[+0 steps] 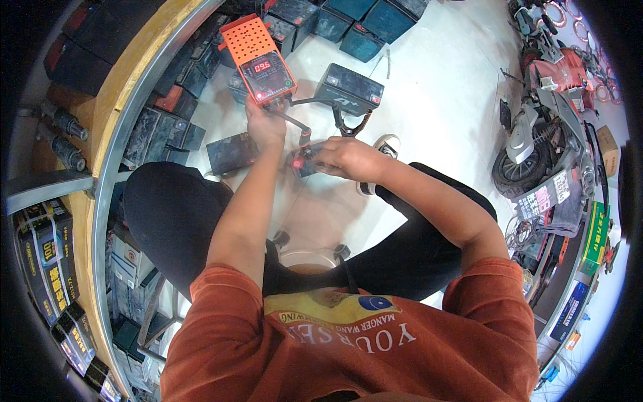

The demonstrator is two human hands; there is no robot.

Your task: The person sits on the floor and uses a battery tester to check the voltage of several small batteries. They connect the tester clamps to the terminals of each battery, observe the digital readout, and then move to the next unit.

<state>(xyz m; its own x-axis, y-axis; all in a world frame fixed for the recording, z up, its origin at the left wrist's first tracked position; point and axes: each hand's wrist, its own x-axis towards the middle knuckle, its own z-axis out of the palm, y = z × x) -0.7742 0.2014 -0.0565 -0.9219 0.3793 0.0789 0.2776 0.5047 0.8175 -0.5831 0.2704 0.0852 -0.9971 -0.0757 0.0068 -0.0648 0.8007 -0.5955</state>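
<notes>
My left hand is closed around the lower end of an orange battery tester. Its perforated top points away from me, and red digits are lit on its display. Black cables run from its near end towards my right hand. That hand's fingers are bent over a small dark block with a red round spot; blur and the fingers hide what it is. A black clamp with spread handles sits just beyond the hand. Behind it stands a black battery. Another dark battery lies left of my left forearm.
Rows of dark batteries line the left side beside a metal-edged wooden shelf; more batteries stand at the far end. A partly stripped scooter is at the right. My shoe rests on the pale floor.
</notes>
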